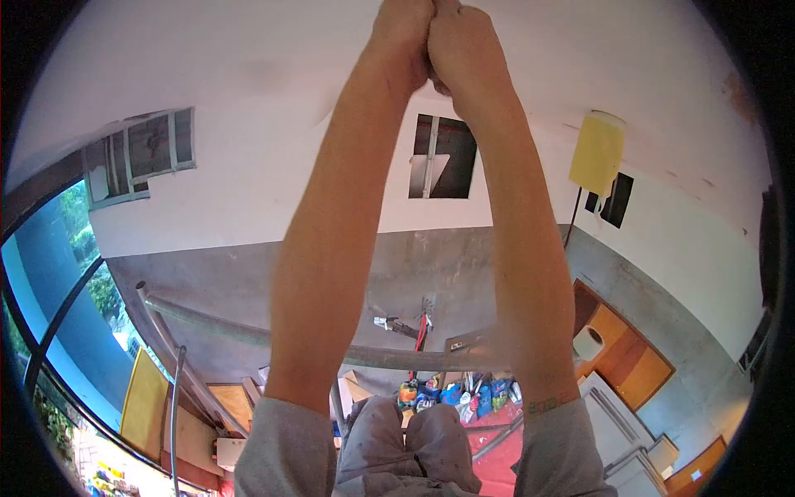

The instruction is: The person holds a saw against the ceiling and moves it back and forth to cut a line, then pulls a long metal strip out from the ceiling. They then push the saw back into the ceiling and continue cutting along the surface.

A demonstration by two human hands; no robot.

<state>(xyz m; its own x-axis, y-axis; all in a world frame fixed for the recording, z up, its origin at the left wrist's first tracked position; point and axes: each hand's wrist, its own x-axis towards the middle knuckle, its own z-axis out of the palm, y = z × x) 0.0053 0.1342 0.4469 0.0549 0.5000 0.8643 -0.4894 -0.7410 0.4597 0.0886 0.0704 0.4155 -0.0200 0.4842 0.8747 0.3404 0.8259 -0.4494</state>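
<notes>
Both arms stretch straight up toward the white ceiling (pixel 265 50). At the top edge of the head view my left hand (pixel 404 29) and my right hand (pixel 465 45) press against each other, with the fingers curled closed. Whatever they grip, if anything, is hidden by the hands and cut off by the frame. Between the forearms, just below the hands, a dark rectangular opening (pixel 460 153) with a light metal strip across it shows in the ceiling.
Around waist height runs a metal pipe rail (pixel 215 321). A yellow box-like object (pixel 598 153) hangs near the right-hand opening. Another opening (pixel 149 149) with metal strips is at left. Below are several colourful bags (pixel 464 396), a red surface (pixel 497 455) and a wooden cabinet (pixel 633 356).
</notes>
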